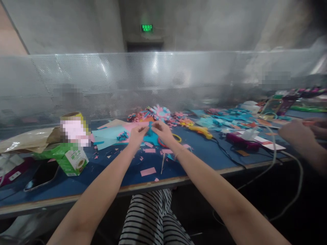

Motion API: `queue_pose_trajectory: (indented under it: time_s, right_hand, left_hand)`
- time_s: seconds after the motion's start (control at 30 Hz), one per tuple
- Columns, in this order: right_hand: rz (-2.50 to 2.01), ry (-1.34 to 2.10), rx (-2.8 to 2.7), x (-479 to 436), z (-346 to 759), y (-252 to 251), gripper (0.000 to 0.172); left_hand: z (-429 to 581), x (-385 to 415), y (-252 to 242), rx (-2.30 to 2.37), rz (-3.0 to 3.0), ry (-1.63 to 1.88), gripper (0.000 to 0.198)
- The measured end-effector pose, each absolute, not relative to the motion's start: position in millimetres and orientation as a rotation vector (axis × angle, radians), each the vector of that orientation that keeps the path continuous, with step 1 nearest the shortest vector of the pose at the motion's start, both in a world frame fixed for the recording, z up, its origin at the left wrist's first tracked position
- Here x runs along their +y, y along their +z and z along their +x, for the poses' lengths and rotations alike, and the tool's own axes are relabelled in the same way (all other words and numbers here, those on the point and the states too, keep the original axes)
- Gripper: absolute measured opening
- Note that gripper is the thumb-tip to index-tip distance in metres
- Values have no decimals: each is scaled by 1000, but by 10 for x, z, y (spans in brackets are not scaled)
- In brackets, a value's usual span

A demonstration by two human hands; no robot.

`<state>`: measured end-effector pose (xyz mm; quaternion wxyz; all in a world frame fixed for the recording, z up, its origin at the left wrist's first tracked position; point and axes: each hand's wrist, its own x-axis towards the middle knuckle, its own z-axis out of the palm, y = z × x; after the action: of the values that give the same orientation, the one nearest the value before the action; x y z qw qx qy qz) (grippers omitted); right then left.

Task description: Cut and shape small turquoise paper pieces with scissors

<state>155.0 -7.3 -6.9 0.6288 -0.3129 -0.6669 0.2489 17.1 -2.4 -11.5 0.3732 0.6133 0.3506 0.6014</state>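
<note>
Both my hands are raised over the middle of the blue table, fingertips close to each other. Between them is a small blue paper piece [150, 130]. My left hand [139, 133] pinches its left side with bent fingers. On the other side, my right hand [162, 132] has its fingers closed at the piece's right edge. More blue paper [152, 139] lies just below the fingertips. Scissors with a red and yellow handle [177, 137] lie partly behind my right hand. Light blue sheets [106, 135] and a curled blue paper bit [123, 136] are left of my hands.
Paper flowers [160, 113] stand behind my hands. A yellow glue gun [201, 131] with a black cord lies right, near a purple power strip [242, 142]. At left are a green box [73, 160] and a phone [43, 174]. Another person's hands [300, 134] are at far right.
</note>
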Motion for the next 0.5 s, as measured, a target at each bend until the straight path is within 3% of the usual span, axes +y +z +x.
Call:
queue_pose_trajectory:
  time_s: [0.5]
  right_hand:
    - [-831, 616, -1646, -17, 1564, -49, 15]
  left_hand:
    - [170, -130, 26, 1196, 1954, 1375, 21]
